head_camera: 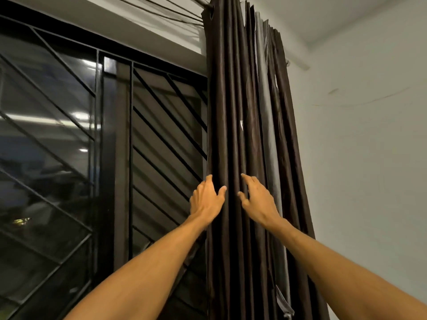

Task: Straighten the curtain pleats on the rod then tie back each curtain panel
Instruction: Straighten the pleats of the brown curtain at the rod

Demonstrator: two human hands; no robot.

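A dark brown curtain panel (233,107) hangs bunched in narrow vertical pleats from a rod (203,5) at the top of the view, with a grey lining strip (265,112) showing among the folds. My left hand (206,199) lies on the panel's left edge, fingers reaching round the outer pleat and thumb spread onto the front. My right hand (256,197) rests on the pleats just to the right, fingers extended into the folds. A dark fold separates the two hands. No tie-back is visible.
A dark window (69,135) with a black metal grille of diagonal bars fills the left. A white wall (358,158) stands right of the curtain. Thin cables (161,10) run along the wall above the window toward the rod.
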